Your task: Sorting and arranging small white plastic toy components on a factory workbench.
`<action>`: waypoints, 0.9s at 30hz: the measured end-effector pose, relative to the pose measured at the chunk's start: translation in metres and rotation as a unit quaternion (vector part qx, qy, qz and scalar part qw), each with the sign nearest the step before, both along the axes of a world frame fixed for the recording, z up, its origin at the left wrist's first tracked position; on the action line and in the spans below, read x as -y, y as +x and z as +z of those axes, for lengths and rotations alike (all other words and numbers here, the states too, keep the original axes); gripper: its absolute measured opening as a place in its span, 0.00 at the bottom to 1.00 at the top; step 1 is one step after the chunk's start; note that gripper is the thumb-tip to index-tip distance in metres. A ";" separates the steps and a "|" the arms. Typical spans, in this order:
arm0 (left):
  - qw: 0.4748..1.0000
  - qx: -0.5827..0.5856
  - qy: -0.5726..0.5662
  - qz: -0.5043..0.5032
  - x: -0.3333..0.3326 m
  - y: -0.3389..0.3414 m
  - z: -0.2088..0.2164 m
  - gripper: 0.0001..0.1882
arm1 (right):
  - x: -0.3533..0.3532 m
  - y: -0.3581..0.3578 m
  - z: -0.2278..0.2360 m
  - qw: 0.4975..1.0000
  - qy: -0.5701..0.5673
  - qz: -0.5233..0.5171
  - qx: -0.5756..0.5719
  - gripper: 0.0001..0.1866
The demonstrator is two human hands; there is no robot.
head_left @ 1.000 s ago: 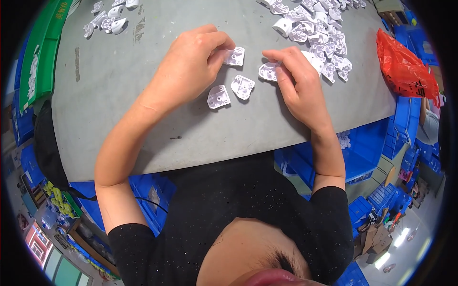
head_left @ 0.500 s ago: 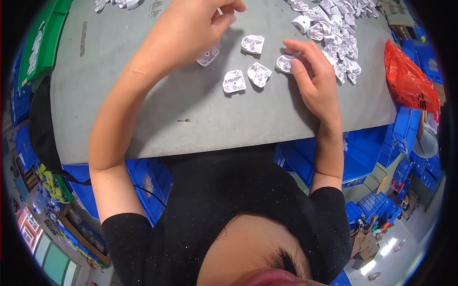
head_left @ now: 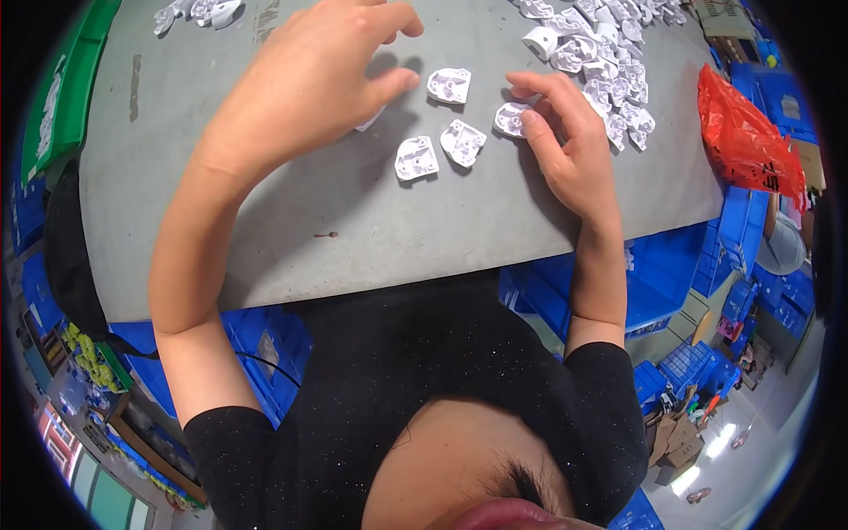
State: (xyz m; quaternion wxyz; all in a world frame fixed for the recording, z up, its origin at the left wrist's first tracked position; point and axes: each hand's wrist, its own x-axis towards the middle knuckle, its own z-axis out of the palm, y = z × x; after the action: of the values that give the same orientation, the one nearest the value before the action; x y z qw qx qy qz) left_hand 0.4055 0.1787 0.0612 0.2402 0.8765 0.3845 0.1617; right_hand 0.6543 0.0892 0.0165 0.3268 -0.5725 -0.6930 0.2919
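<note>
My left hand (head_left: 340, 66) is over the table, its thumb and index finger spread apart and nothing visible between them. Beneath its edge, a white plastic housing part (head_left: 369, 122) is mostly hidden. Three similar parts lie open side up in the middle: an upper housing part (head_left: 449, 86), a lower-left housing part (head_left: 416, 159) and a third housing part (head_left: 463, 143). My right hand (head_left: 570, 146) is loosely curved, its thumb and index finger apart. Its thumb tip overlaps another white housing part (head_left: 510, 120) lying on the table; I see no firm grip.
A heap of white parts (head_left: 609, 71) spreads over the far right of the grey table (head_left: 327, 261). More white parts (head_left: 212, 11) lie far left, beside a green tray (head_left: 88, 84). A red plastic bag (head_left: 746, 137) hangs at the right edge. Blue bins (head_left: 662, 274) stand below.
My left hand has come nearer, and its thumb and index finger have spread apart, covering most of one part. The whole view has shifted slightly. My right hand stays by the same part.
</note>
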 end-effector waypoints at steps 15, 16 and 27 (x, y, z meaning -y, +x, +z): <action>0.999 -0.029 -0.002 0.030 -0.008 -0.010 0.011 0.17 | 0.002 0.022 -0.001 0.962 0.209 -0.173 -0.014 0.15; 0.999 -0.029 -0.001 0.028 -0.009 -0.014 0.010 0.17 | 0.003 0.025 0.002 0.956 0.204 -0.210 -0.010 0.14; 0.988 0.067 -0.053 0.128 0.017 -0.044 -0.011 0.12 | 0.007 0.036 -0.004 0.955 0.169 -0.076 0.230 0.13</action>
State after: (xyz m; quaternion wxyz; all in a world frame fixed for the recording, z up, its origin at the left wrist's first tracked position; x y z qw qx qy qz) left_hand 0.3613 0.1620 0.0499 0.2890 0.7930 0.4849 0.2291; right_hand 0.6898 0.0823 0.0126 0.2716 -0.6117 -0.7430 0.0055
